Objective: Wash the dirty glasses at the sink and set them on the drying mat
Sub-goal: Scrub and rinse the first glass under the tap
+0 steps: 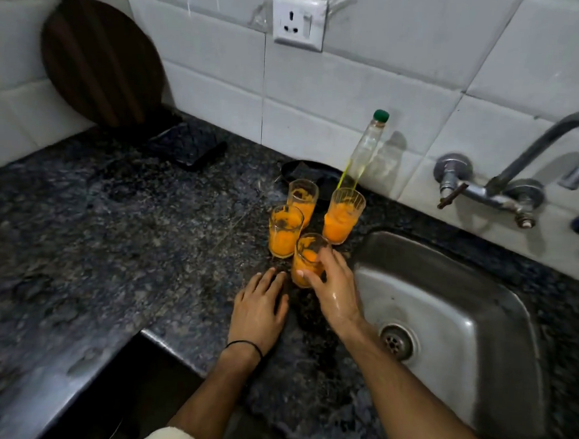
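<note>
Several clear glasses smeared with orange residue stand in a cluster on the dark granite counter, just left of the steel sink (pixel 498 297). My right hand (pixel 331 288) is wrapped around the nearest glass (pixel 304 263), which stands upright on the counter. My left hand (pixel 260 305) lies flat on the counter beside that glass, fingers spread, holding nothing. The other glasses stand behind: one at the left (pixel 284 232), one further back (pixel 302 200), and a taller one at the right (pixel 342 215). A dark mat (pixel 191 147) lies on the counter at the back left.
A tap (pixel 532 165) juts from the tiled wall over the sink. A clear bottle with a green cap (pixel 369 146) leans behind the glasses, next to a small black dish (pixel 297 169). A round wooden board (pixel 101 65) leans on the wall at left. The counter edge drops off at bottom left.
</note>
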Available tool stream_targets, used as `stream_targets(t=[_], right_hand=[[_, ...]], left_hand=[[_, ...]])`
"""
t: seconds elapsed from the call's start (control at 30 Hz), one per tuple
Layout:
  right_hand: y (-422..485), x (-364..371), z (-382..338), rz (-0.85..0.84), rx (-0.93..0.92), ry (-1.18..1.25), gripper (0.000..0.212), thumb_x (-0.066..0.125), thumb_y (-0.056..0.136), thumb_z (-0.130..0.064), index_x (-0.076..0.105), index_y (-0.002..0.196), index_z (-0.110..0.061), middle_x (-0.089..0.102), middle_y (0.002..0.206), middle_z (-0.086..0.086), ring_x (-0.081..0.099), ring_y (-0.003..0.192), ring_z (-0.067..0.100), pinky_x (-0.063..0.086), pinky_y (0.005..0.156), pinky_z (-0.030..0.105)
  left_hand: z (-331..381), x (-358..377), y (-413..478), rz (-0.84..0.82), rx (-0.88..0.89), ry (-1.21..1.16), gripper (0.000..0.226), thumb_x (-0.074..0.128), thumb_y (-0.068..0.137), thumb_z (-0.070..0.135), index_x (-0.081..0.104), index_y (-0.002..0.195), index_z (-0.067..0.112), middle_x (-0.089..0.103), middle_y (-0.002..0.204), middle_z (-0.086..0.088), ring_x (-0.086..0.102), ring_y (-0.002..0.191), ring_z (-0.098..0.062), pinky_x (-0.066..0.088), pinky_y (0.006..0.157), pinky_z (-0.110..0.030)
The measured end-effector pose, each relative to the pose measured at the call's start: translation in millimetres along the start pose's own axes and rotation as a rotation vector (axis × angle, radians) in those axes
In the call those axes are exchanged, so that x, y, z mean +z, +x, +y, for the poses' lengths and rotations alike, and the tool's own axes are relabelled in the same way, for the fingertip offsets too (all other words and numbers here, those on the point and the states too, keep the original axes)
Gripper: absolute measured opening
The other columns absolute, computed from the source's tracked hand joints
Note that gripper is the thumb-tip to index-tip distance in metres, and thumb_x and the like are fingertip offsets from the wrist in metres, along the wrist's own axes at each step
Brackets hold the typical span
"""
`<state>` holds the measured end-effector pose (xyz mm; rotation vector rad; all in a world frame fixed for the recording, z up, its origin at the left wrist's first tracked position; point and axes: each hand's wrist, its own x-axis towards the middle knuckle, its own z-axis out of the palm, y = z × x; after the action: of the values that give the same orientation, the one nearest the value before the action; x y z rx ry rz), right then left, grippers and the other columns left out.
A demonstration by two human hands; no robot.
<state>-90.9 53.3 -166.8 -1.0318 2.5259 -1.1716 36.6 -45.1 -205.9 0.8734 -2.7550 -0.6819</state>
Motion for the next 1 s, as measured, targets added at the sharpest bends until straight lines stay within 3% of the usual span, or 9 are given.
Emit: stream_targets(t=[0.1,0.23,0.43,0.57,0.63,0.73,0.8,0.93,1.0], right_hand=[[-0.1,0.8,-1.3,0.022,-0.027,-0.022,0.026,0.065,0.092,-0.039,0.054,0.109,-0.023,0.054,0.114,0.000,0.057,0.102,0.024,0.051,0.083,0.048],[-8.8,-7.7,2.0,0.091,-0.026,-0.030,0.026,0.066,0.091,-0.039,0.058,0.105,-0.018,0.059,0.110,-0.001,0.059,0.099,0.022,0.051,0.079,0.045],[-34.6,-40.1,22.2,0.263,0.072,-0.053,0.024,0.075,0.085,-0.033,0.065,0.106,-0.027,0.068,0.106,-0.006,0.063,0.093,0.018,0.054,0.075,0.040],[-46.9,-81.2,38.2,0.362,0.186,-0.099,0.019,0.078,0.082,-0.034,0.066,0.093,-0.024,0.068,0.092,-0.006,0.063,0.082,0.017,0.053,0.070,0.040],[-50.3,-103.8,44.9,0.395,0.239,-0.127,0.021,0.079,0.081,-0.035,0.062,0.083,-0.023,0.067,0.086,-0.008,0.062,0.078,0.016,0.052,0.068,0.036],[-50.6,-139.2,57.5,0.415,0.303,-0.173,0.029,0.080,0.079,-0.038,0.058,0.075,-0.019,0.066,0.079,-0.007,0.062,0.074,0.016,0.051,0.066,0.035],[-48.6,-160.1,66.4,0.411,0.317,-0.175,0.030,0.080,0.079,-0.038,0.059,0.075,-0.017,0.065,0.077,-0.006,0.062,0.072,0.016,0.051,0.065,0.036],[-43.0,-190.1,84.8,0.411,0.322,-0.183,0.033,0.082,0.076,-0.039,0.058,0.077,-0.016,0.063,0.074,-0.006,0.059,0.070,0.016,0.049,0.064,0.036],[-40.0,-199.3,96.1,0.416,0.313,-0.173,0.033,0.082,0.074,-0.040,0.059,0.077,-0.017,0.064,0.074,-0.007,0.060,0.069,0.016,0.050,0.064,0.038]], left_hand=[[-5.7,9.3,-2.0,-0.043,0.028,0.082,0.053,0.038,0.101,0.044,0.030,0.152,0.030,0.020,0.163,0.006,0.016,0.150,-0.021,0.023,0.115,-0.042],[-10.9,16.6,-2.2,0.019,0.076,0.121,0.052,0.049,0.097,0.042,0.044,0.146,0.024,0.036,0.156,-0.001,0.032,0.143,-0.027,0.036,0.107,-0.048],[11.1,7.4,7.1,0.011,0.087,0.084,0.039,0.055,0.094,0.033,0.057,0.130,0.020,0.052,0.140,-0.002,0.044,0.129,-0.026,0.041,0.100,-0.045],[62.7,-1.4,24.2,-0.128,0.191,-0.212,0.022,0.057,0.092,0.027,0.067,0.109,0.017,0.068,0.108,-0.004,0.061,0.101,-0.025,0.051,0.080,-0.040],[95.8,-6.6,41.1,-0.251,0.276,-0.322,0.021,0.058,0.091,0.025,0.071,0.107,0.018,0.073,0.103,-0.004,0.066,0.096,-0.023,0.051,0.079,-0.035],[154.5,-9.1,80.9,-0.272,0.375,-0.340,0.026,0.059,0.092,0.023,0.070,0.114,0.016,0.074,0.106,-0.006,0.068,0.100,-0.022,0.051,0.086,-0.031],[195.0,-7.6,110.6,-0.222,0.361,-0.329,0.029,0.058,0.093,0.026,0.066,0.117,0.012,0.072,0.111,-0.012,0.066,0.105,-0.029,0.052,0.090,-0.039],[268.4,-6.7,164.4,-0.217,0.271,-0.255,0.048,0.058,0.094,0.043,0.050,0.120,0.003,0.064,0.113,-0.022,0.060,0.105,-0.041,0.045,0.078,-0.039],[296.9,-6.0,185.8,-0.210,0.247,-0.223,0.049,0.054,0.096,0.044,0.051,0.118,0.000,0.063,0.115,-0.025,0.059,0.106,-0.042,0.040,0.074,-0.037]])
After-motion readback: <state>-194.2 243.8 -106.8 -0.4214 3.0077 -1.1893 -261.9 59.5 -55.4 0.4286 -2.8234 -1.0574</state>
